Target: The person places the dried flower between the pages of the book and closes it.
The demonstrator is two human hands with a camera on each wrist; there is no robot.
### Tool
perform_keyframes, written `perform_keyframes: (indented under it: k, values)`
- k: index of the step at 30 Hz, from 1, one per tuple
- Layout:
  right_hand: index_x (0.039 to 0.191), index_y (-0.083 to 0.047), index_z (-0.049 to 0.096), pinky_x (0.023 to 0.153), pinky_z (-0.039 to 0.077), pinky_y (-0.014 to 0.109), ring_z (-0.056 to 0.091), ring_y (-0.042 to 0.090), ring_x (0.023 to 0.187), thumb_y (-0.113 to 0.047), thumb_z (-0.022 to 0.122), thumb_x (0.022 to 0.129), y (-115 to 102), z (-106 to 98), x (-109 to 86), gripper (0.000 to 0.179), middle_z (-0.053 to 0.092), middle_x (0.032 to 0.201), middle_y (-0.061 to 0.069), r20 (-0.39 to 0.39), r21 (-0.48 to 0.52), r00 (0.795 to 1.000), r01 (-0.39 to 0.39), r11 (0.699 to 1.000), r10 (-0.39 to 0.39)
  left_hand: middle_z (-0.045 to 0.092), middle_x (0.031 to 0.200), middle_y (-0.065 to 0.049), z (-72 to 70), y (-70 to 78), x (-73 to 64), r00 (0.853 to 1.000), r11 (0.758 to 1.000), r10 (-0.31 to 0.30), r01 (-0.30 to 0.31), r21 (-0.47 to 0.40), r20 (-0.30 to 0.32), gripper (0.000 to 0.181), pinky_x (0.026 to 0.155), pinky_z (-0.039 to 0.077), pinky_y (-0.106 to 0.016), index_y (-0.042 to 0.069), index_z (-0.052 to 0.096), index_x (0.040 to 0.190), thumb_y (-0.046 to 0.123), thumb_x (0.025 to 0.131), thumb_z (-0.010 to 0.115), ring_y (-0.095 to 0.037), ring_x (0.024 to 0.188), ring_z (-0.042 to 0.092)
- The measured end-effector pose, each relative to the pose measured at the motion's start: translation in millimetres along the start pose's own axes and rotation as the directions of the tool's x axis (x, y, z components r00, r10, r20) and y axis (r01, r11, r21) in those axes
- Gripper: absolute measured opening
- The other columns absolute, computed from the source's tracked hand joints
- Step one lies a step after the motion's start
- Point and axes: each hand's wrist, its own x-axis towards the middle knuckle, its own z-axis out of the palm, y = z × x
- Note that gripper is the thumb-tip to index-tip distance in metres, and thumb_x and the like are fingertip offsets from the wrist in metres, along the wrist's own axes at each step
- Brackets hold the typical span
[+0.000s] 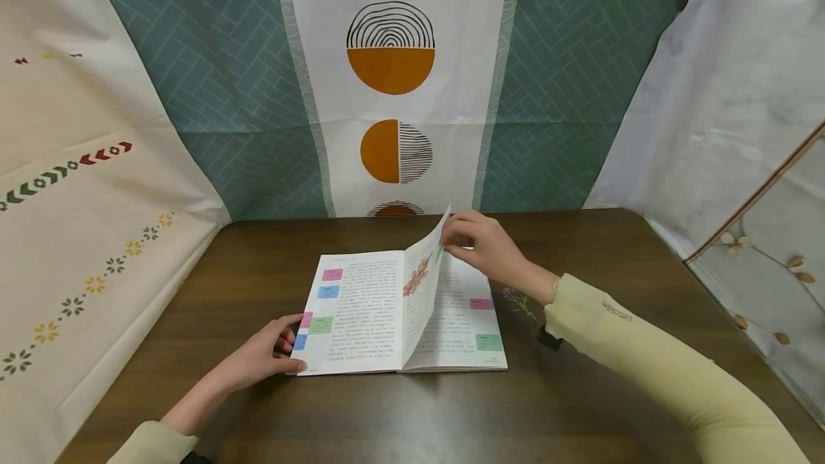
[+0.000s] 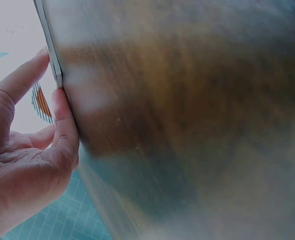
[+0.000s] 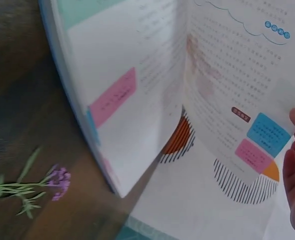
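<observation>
An open book [image 1: 361,306] lies on the dark wooden table, its printed pages marked with pink, blue and green blocks. My right hand [image 1: 483,240] pinches one page [image 1: 422,299] near its upper outer corner and holds it raised, so it stands curved up from the spine with a reddish plant picture showing. In the right wrist view, the thumb and fingers [image 3: 291,170] are at that page's edge, beside its blue and pink boxes. My left hand [image 1: 261,353] holds the book's lower left edge, thumb on the corner and fingers along the side, as the left wrist view [image 2: 57,85] shows closely.
A small sprig with purple flowers [image 3: 60,182] lies on the table [image 1: 361,421] just right of the book, partly behind the right forearm in the head view. Patterned cloth [image 1: 399,106] hangs behind the table's far edge, and pale cloths hang along both sides.
</observation>
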Motion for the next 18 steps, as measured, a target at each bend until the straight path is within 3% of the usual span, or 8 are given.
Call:
perform_keyframes:
  k: [7, 18]
  values:
    - [0.091, -0.01, 0.071, 0.078, 0.056, 0.026, 0.064, 0.013, 0.088, 0.0, 0.073, 0.086, -3.9, 4.7, 15.2, 0.012, 0.069, 0.095, 0.002, 0.027, 0.005, 0.998, 0.063, 0.998, -0.063, 0.047, 0.102, -0.012, 0.1, 2.0, -1.5, 1.0, 1.0, -0.001, 0.001, -0.012, -0.003, 0.087, 0.071, 0.046, -0.022, -0.007, 0.033, 0.147, 0.019, 0.079, 0.083, -0.019, 0.089, 0.046]
    - [0.093, -0.006, 0.071, 0.081, 0.057, 0.026, 0.066, 0.016, 0.091, 0.003, 0.072, 0.085, -14.9, 15.0, 33.4, 0.012, 0.071, 0.099, 0.005, 0.018, 0.066, 0.989, 0.143, 0.988, -0.144, 0.048, 0.103, -0.012, 0.0, 4.0, -2.8, 1.0, 1.0, -0.002, 0.002, 0.0, -0.011, 0.088, 0.072, 0.046, -0.022, -0.008, 0.034, 0.146, 0.018, 0.079, 0.083, -0.021, 0.092, 0.047]
